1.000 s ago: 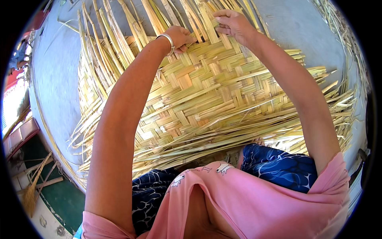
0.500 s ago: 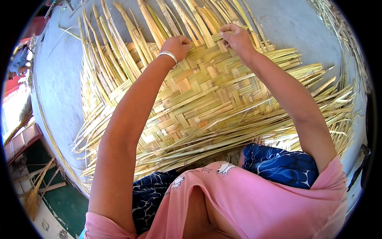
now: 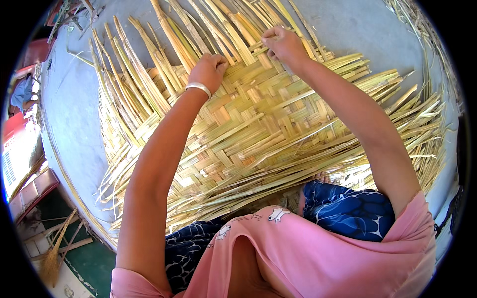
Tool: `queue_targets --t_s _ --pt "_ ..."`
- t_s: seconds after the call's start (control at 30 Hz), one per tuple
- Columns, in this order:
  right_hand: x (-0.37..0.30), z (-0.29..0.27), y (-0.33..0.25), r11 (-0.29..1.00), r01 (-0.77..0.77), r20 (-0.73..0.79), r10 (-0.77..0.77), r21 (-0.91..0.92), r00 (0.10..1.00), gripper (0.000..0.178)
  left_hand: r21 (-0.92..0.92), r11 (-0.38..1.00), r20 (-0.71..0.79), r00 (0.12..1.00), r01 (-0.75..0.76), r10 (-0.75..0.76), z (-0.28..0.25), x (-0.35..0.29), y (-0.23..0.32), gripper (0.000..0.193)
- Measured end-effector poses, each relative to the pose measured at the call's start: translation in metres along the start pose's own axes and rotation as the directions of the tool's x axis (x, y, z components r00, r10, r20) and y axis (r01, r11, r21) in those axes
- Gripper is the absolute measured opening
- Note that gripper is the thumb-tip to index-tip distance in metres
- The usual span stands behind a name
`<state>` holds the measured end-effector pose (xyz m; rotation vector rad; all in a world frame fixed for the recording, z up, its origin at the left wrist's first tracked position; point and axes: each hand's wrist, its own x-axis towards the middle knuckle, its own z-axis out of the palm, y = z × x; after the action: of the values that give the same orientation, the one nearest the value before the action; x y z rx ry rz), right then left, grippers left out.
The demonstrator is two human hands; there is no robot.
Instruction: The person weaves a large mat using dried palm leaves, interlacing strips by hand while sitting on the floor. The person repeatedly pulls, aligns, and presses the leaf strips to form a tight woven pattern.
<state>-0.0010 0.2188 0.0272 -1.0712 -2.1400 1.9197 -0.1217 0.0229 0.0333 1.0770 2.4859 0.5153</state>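
Observation:
A half-woven mat [image 3: 248, 116] of flattened yellow-green reed strips lies on the floor before me. At its far edge my left hand [image 3: 207, 73], with a pale bangle on the wrist, has its fingers curled down on a reed strip; the fingertips are partly hidden. Farther right, my right hand [image 3: 284, 45] is closed in a pinch on a strip at the same edge, thumb and forefinger together. Between and beyond the hands, long unwoven reed strips [image 3: 226, 27] stick out away from me. Loose strip ends [image 3: 387, 79] fan out along the mat's right side.
Grey floor [image 3: 74, 119] surrounds the mat. A straw broom [image 3: 51, 265] lies at the lower left near a maroon padded seat [image 3: 37, 193]. Part of another person in blue [image 3: 22, 94] shows at the far left. Reed scraps [image 3: 430, 30] lie along the right rim.
The view has shifted slightly, moving the mat and both hands a little left in the picture. Both hands stay at the far edge, with their fingers still closed.

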Motion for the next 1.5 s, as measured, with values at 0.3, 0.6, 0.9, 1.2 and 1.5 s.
queue_targets --t_s 0.3,0.6,0.9,1.2,1.5 --pt "0.000 -0.016 0.011 0.957 -0.015 -0.032 0.025 0.288 0.999 0.017 -0.206 0.972 -0.163 0.983 -0.115 0.082 0.000 0.007 0.036 0.021" --pt "-0.010 -0.042 0.008 0.937 -0.020 0.074 -0.007 0.350 0.997 0.020 -0.010 0.975 0.196 0.956 -0.222 0.220 0.018 0.073 0.069 0.028" --pt "0.014 -0.077 -0.004 0.990 0.132 0.086 -0.136 0.047 0.987 0.030 0.062 0.969 0.323 0.923 -0.240 0.208 0.004 0.087 0.084 0.024" --pt "0.075 -0.082 -0.030 0.991 -0.125 0.233 0.111 0.049 0.966 0.041 0.028 0.995 0.389 0.918 -0.092 0.074 -0.007 0.082 0.093 0.031" --pt "0.095 -0.059 -0.045 0.909 -0.268 0.671 -0.017 0.319 0.741 0.042 -0.095 0.989 0.091 0.991 0.111 -0.102 -0.020 0.046 0.116 0.033"
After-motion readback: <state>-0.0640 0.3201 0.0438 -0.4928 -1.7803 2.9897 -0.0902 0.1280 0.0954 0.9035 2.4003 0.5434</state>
